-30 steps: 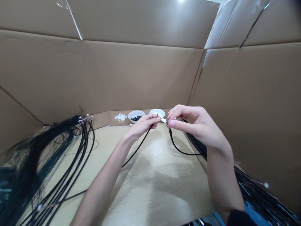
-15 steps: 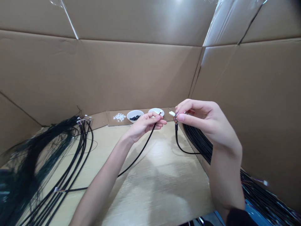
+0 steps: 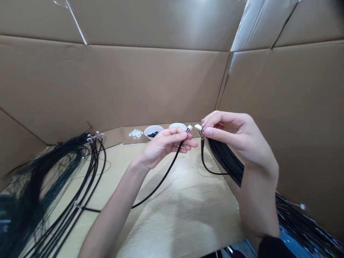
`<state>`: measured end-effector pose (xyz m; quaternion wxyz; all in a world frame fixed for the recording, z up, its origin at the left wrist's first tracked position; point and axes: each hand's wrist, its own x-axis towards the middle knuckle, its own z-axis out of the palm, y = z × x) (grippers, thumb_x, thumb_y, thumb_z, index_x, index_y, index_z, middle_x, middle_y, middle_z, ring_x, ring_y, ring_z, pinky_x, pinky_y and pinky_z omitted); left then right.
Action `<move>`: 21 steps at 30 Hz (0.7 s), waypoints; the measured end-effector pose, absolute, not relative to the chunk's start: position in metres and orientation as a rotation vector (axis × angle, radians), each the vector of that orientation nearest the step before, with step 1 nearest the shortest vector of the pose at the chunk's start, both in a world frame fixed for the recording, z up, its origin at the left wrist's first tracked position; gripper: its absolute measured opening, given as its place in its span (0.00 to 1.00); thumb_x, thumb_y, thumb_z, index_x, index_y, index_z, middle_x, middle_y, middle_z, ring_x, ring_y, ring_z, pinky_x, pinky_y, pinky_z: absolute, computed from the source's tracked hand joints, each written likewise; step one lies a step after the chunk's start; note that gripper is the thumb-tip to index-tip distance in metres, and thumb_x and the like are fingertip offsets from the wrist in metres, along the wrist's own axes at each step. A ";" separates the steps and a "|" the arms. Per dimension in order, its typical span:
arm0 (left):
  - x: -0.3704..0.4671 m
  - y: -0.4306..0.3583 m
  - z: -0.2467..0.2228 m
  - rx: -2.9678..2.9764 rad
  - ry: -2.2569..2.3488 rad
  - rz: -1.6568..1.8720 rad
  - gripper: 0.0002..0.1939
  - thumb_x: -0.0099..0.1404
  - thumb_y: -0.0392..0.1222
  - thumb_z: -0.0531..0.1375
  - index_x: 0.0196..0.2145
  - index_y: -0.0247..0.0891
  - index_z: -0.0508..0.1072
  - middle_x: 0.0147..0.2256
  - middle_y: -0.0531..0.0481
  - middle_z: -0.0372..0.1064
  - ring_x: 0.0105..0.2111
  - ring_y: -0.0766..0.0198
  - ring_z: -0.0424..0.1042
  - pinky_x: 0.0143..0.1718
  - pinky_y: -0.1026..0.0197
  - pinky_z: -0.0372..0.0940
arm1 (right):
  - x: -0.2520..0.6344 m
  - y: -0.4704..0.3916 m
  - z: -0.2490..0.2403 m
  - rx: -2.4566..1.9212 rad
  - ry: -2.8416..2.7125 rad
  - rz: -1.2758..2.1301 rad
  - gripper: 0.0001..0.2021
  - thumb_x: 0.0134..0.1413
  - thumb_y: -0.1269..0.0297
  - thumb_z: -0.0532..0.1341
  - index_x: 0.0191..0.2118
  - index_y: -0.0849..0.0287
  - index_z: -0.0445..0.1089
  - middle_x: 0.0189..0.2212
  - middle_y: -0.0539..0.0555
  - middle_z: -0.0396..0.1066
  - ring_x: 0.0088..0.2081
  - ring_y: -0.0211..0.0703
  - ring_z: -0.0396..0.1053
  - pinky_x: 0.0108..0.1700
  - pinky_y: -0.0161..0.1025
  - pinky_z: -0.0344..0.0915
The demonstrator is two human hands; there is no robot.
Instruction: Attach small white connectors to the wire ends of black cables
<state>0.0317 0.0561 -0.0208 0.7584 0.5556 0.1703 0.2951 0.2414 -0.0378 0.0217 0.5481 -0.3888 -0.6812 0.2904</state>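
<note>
Cable count at your fingers: two, both smooth, round. Your left hand (image 3: pixel 163 145) pinches the first black cable (image 3: pixel 166 175) by thumb and forefinger, other fingers loosely extended; its small blocky white plastic connector (image 3: pixel 190 127) pokes past the fingertips. Your right hand (image 3: pixel 239 138) pinches thin coloured wires (image 3: pixel 202 134) of the second black cable (image 3: pixel 202 157); its white plastic plug (image 3: pixel 198 127) sits just beside the first, gap between.

Beyond your left fingers, two bowls: a round white bowl (image 3: pixel 153 127) of black pieces (image 3: pixel 153 134), another shallow white bowl (image 3: pixel 177 125). Farther left, small white pieces (image 3: pixel 135 133), uncountable. Below your right fingers, a thick black cable bundle (image 3: pixel 225 156); well left of both hands, fine dark strands (image 3: pixel 37 179), tangled.
</note>
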 end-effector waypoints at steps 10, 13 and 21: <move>0.029 0.050 -0.015 1.211 0.298 0.611 0.11 0.67 0.47 0.72 0.36 0.36 0.81 0.35 0.46 0.84 0.33 0.66 0.77 0.37 0.65 0.69 | 0.241 -0.039 0.022 -0.911 -1.611 0.707 0.05 0.62 0.60 0.73 0.35 0.53 0.80 0.36 0.52 0.79 0.41 0.45 0.76 0.46 0.42 0.74; 0.028 0.047 -0.012 1.220 0.291 0.599 0.12 0.67 0.48 0.72 0.36 0.35 0.81 0.35 0.44 0.84 0.33 0.65 0.77 0.38 0.64 0.69 | 0.241 -0.039 0.022 -0.926 -1.609 0.702 0.06 0.61 0.59 0.73 0.35 0.53 0.80 0.36 0.52 0.79 0.41 0.46 0.77 0.46 0.43 0.74; 0.026 0.039 -0.005 1.250 0.237 0.549 0.11 0.69 0.47 0.71 0.37 0.35 0.82 0.35 0.44 0.85 0.34 0.64 0.80 0.38 0.65 0.70 | 0.241 -0.038 0.021 -0.905 -1.602 0.718 0.05 0.62 0.61 0.73 0.35 0.53 0.81 0.36 0.51 0.79 0.41 0.45 0.77 0.47 0.42 0.74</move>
